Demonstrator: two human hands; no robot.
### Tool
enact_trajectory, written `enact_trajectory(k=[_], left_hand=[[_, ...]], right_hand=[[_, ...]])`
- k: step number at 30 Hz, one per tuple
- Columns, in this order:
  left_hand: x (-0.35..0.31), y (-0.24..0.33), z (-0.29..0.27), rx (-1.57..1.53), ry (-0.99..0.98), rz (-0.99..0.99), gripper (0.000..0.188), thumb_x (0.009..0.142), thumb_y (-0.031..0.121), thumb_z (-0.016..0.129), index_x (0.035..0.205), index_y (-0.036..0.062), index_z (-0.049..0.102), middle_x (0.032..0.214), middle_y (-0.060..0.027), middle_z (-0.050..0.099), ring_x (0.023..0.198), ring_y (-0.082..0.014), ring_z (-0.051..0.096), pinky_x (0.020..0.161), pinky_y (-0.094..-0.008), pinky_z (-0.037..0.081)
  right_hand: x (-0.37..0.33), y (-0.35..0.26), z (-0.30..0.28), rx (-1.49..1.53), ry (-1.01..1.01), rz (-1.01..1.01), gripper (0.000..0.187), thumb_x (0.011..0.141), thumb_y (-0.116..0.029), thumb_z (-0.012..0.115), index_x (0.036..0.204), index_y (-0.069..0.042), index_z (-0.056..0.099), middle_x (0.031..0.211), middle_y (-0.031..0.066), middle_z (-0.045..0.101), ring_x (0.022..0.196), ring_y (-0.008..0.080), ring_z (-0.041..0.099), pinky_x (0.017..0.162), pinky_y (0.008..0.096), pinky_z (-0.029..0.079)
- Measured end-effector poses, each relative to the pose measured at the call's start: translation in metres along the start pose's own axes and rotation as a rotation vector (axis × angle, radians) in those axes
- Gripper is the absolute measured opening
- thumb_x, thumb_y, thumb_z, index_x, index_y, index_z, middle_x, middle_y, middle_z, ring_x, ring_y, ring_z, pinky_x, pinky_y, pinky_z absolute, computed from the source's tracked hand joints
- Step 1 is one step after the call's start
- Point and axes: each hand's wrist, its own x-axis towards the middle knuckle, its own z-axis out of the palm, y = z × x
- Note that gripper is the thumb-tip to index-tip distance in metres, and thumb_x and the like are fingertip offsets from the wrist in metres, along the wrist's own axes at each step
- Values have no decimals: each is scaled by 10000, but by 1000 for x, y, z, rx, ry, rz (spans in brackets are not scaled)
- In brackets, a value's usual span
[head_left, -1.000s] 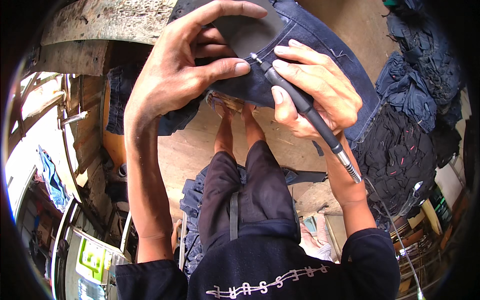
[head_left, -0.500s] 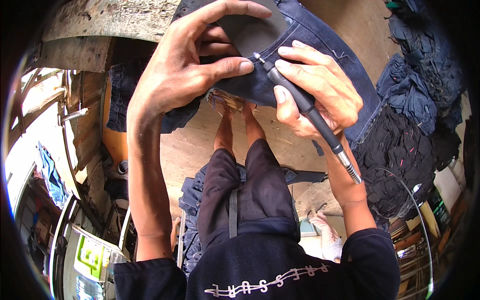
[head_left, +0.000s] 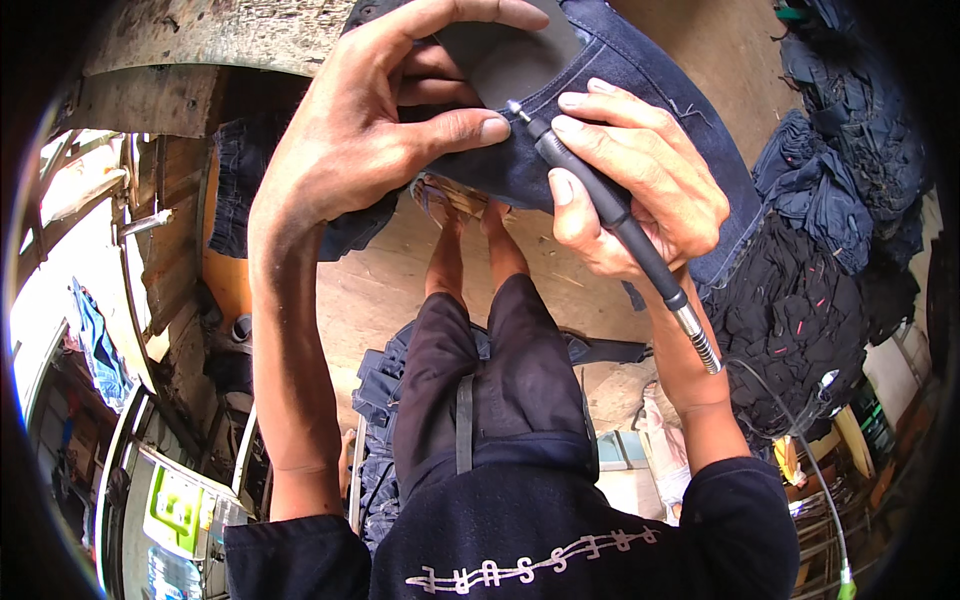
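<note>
My right hand (head_left: 655, 185) grips a black pen-shaped rotary handpiece (head_left: 590, 185) with a flexible metal sleeve at its rear. Its small, shiny tip rests at or just above the stitched edge of a dark blue denim garment (head_left: 690, 130); I cannot tell if they touch. My left hand (head_left: 350, 150) is bent around that edge, thumb pressed on the denim beside the tip. Its index finger arches over a smooth dark grey surface (head_left: 515, 65) framed by the denim, and the other fingers curl partly out of sight.
Piles of blue denim (head_left: 815, 190) and black garments (head_left: 790, 310) lie on the right. A thin cable (head_left: 815, 465) runs down the right side. A rough wooden beam (head_left: 210, 35) spans the upper left. Below it hangs dark denim (head_left: 240, 190). A green-and-white container (head_left: 175, 505) stands lower left.
The handpiece tip has shifted very slightly up along the stitched edge. Both hands keep the same hold. At lower right, pale cloth near a person's limb has shifted.
</note>
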Motion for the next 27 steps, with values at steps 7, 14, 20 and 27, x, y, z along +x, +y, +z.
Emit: enact_trajectory(k=[7,14,20,27], left_hand=[[-4,10,-2,66,7,-119,669,912,-79,837,1521,44,587,1220,-57,756,908,-55,682,778,-221,564],[-4,4,10,189,68,5,716,884,-25,886,1526,50,579,1281,-66,737,1026,-94,701,904,-274,588],[2,1,25,124,180,86,812,777,83,1004,1489,72,612,1370,-71,705,1078,-147,727,965,-336,608],[5,-8,38,174,319,163,826,786,-56,951,1528,35,598,1262,-128,753,1078,-170,757,951,-310,650]], right_hand=[[0,0,-2,-14,-2,0,310,723,-12,798,1026,47,829,948,203,816,977,372,818,957,499,660],[-7,6,-9,81,92,108,320,842,25,728,1150,102,770,1072,251,805,1074,373,793,1022,486,630],[-5,24,-24,118,55,109,319,885,39,700,1187,133,743,1121,280,797,1096,385,785,1048,496,615],[-1,30,-26,84,-15,49,339,822,20,763,1152,92,774,1076,251,804,1048,386,801,1021,528,633]])
